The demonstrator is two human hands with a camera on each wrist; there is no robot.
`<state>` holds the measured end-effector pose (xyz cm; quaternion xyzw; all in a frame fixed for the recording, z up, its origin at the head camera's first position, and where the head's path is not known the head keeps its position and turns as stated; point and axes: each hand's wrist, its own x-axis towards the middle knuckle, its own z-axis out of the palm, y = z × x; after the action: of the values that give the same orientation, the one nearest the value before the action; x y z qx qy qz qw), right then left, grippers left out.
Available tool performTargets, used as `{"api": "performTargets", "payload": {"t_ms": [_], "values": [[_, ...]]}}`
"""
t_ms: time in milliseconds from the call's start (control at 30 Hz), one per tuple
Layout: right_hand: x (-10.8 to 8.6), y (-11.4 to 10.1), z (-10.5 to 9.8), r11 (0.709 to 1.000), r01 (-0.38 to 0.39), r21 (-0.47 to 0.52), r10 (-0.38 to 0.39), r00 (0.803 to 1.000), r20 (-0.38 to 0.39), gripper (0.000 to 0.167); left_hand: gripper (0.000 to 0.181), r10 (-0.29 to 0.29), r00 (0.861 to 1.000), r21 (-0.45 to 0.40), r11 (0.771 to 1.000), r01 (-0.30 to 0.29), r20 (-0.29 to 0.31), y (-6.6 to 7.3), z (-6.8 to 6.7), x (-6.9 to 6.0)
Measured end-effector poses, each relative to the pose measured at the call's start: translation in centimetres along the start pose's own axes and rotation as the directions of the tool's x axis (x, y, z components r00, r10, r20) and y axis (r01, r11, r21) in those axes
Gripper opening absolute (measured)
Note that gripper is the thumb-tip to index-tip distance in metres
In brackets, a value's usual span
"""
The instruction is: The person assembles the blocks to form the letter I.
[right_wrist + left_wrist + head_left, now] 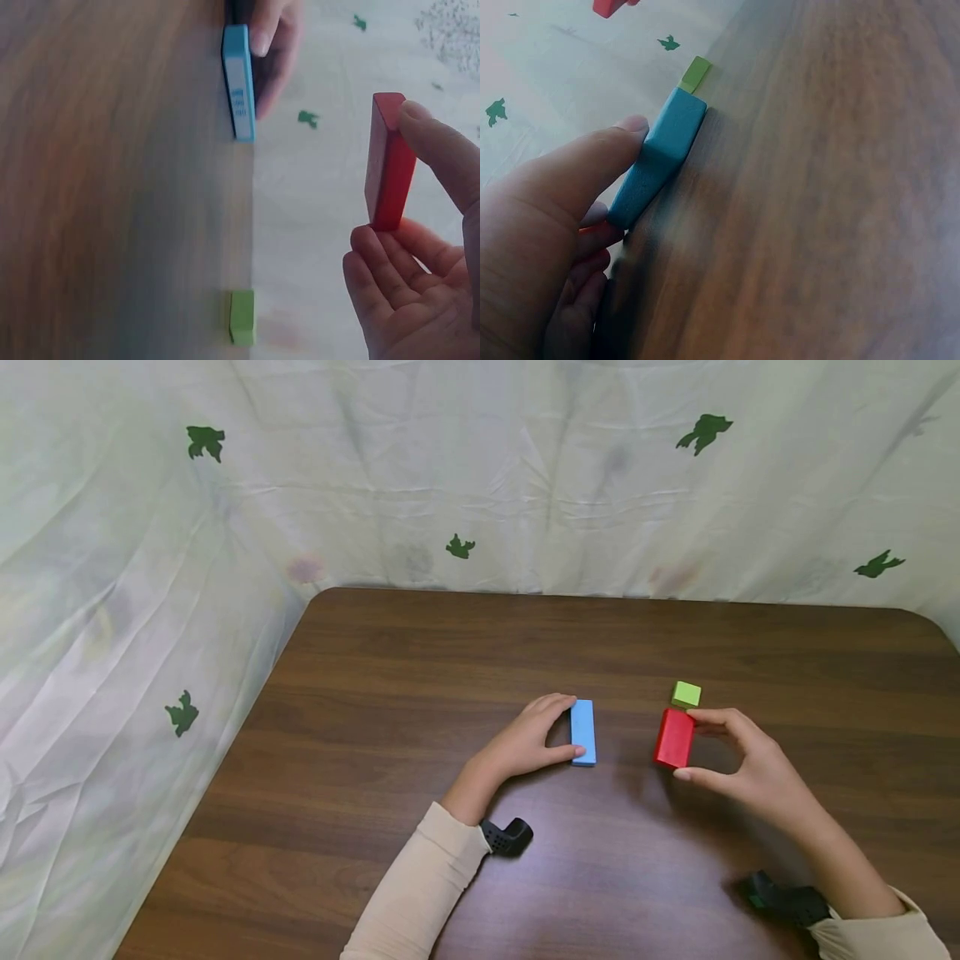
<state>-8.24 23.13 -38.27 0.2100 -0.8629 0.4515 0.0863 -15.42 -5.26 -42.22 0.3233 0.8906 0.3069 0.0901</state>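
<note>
On the brown table lies a blue rectangular block (582,732), with my left hand (531,737) pinching it end to end, thumb at the near end and fingers at the far end. A white printed label (238,90) shows on its side in the right wrist view. My right hand (742,758) grips a red rectangular block (674,739) between thumb and fingertips. In the right wrist view that red block (391,165) is raised off the table. Just beyond it in the head view sits a small green block (686,694) on the table, touched by neither hand.
The wooden table (360,693) has rounded far corners. A pale cloth (510,460) with green bird shapes hangs behind it and along the left. Black devices (510,837) are strapped to both wrists, over cream sleeves (420,885).
</note>
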Motion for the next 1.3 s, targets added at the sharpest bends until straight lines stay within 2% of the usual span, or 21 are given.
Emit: {"api": "performTargets", "payload": {"t_ms": [200, 567, 800, 1033, 1300], "values": [[0.1, -0.9, 1.0, 1.000, 0.018, 0.017, -0.019, 0.999, 0.043, 0.069, 0.073, 0.001, 1.000, -0.001, 1.000, -0.001, -0.001, 0.0, 0.0, 0.0], [0.0, -1.6, 2.8, 0.999, 0.035, -0.033, -0.031, 0.992, 0.126, 0.068, 0.073, 0.003, 1.000, 0.009, 1.000, -0.003, -0.006, -0.1, 0.1, 0.0], [-0.3, -1.5, 4.0, 0.999, 0.049, -0.018, -0.045, 0.982, 0.185, 0.065, 0.072, -0.002, 1.000, 0.004, 1.000, 0.002, -0.007, -0.1, 0.1, 0.0], [-0.5, -1.3, 4.9, 0.998, 0.053, -0.033, -0.045, 0.975, 0.218, 0.062, 0.072, -0.003, 1.000, 0.006, 1.000, 0.003, -0.007, -0.1, 0.1, 0.0], [-0.6, -0.8, 6.0, 0.997, 0.076, -0.001, -0.074, 0.966, 0.250, 0.060, 0.071, 0.002, 1.000, 0.003, 1.000, -0.002, -0.016, -0.1, 0.2, 0.0]]}}
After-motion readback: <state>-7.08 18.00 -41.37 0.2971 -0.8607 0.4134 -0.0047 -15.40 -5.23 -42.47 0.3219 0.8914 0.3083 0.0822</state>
